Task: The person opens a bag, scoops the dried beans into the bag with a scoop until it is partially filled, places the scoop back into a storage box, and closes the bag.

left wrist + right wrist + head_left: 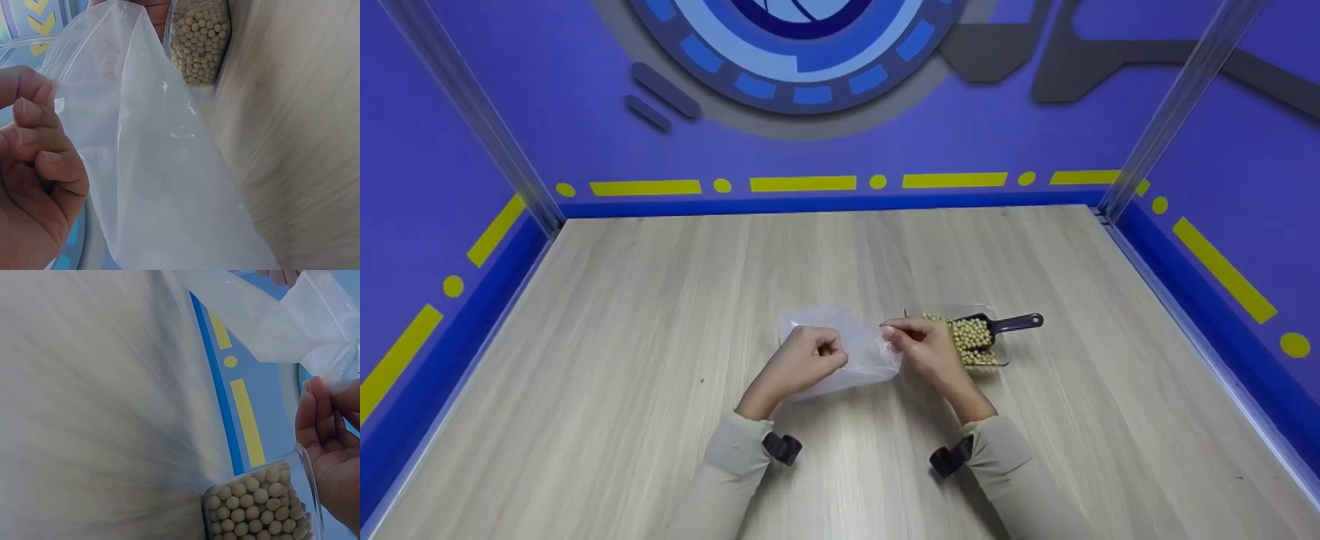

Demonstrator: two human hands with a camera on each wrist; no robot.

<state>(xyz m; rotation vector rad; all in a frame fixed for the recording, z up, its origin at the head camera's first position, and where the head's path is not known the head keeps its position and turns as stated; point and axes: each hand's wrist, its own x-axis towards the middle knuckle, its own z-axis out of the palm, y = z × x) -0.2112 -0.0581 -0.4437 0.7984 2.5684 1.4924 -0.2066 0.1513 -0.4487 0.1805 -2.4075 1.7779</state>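
Observation:
A clear plastic zip bag [872, 366] hangs between both hands above the table. My left hand [806, 360] pinches its opening edge between thumb and index finger, the other fingers curled, as the left wrist view shows. At the bag's other end, my right hand [934, 354] pinches the rim with its fingertips. No contents show inside the bag [163, 174]. Just beyond the right hand stands a clear plastic box [1003, 358] of round, pale yellow beans [253, 512], partly hidden by that hand. A dark scoop [1018, 323] lies in the box, beans in its bowl, handle pointing right.
The wooden table [645, 337] extends around the hands. Blue panels [810, 157] with yellow markings enclose its back and sides. A tiny dark speck [703, 381] lies left of the hands. Each wrist wears a small black camera [784, 448].

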